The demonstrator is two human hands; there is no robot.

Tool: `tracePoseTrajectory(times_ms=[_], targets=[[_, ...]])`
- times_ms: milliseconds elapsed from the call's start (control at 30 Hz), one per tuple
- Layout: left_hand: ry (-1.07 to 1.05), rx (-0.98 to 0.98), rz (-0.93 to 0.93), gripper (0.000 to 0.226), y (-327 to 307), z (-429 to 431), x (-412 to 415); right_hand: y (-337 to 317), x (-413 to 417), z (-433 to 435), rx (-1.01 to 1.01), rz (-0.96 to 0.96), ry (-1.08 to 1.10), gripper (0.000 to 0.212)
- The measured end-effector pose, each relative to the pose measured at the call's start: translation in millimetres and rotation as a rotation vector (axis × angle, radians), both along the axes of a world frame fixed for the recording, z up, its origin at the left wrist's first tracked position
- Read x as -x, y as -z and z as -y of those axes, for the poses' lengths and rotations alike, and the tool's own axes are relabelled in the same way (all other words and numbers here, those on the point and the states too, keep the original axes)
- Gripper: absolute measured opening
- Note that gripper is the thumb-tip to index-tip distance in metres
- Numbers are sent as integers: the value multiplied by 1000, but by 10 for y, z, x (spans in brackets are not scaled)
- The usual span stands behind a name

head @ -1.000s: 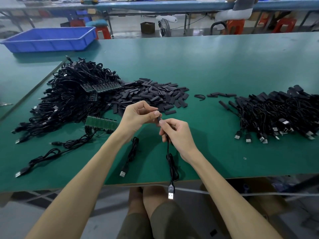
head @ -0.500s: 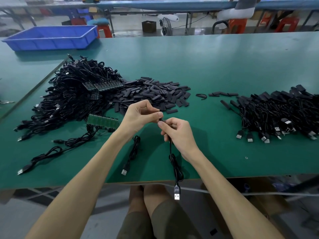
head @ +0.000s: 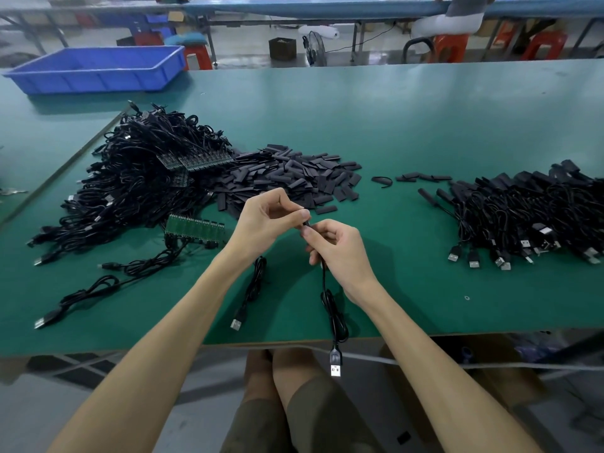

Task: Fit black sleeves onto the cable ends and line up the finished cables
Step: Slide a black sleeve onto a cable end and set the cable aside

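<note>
A heap of cables [head: 130, 178] lies at the table's [head: 392, 125] left, with black sleeves [head: 287, 178] piled just beside it. In front, the left hand [head: 268, 220] pinches a cable's [head: 333, 315] top end, and the right hand [head: 340, 250] grips it just below with curled fingers, its plug [head: 335, 367] hanging past the table edge. Finished cables [head: 529, 217] lie far right.

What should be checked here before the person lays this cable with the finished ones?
1. Right hand grips the held cable: ok.
2. Left hand pinches the cable's top end: ok.
3. Sleeve fully seated on that end: cannot tell, fingers hide it.
4. USB plug hangs free past the near edge of the table, unsnagged: ok.
5. Finished cables lie at right, plugs toward the near edge: ok.
</note>
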State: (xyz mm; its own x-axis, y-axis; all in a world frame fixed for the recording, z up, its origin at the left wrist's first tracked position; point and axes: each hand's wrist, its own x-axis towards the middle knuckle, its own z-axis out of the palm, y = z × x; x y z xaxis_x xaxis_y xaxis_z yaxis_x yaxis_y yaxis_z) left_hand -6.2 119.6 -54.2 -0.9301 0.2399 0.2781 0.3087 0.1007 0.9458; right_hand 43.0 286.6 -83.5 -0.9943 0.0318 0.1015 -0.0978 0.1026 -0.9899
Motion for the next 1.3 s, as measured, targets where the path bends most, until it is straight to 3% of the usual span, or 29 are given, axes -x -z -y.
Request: tracePoseTrajectory(times_ms=[300, 400, 567, 700, 1300], targets=[[-34, -17, 16, 22, 18, -19, -42, 6, -4, -15, 36, -14, -19, 14], [-57, -19, 21, 24, 38, -22, -50, 0, -7, -15, 51, -15, -63, 2], [-53, -58, 100, 34, 80, 7, -48, -7, -4, -2, 108, -8, -72, 11], [-39, -17, 93, 24, 79, 20, -33, 9, 15, 3, 140, 23, -66, 13], [20, 5, 71, 25, -19, -7, -133, -30, -13, 16, 214, 22, -54, 6]])
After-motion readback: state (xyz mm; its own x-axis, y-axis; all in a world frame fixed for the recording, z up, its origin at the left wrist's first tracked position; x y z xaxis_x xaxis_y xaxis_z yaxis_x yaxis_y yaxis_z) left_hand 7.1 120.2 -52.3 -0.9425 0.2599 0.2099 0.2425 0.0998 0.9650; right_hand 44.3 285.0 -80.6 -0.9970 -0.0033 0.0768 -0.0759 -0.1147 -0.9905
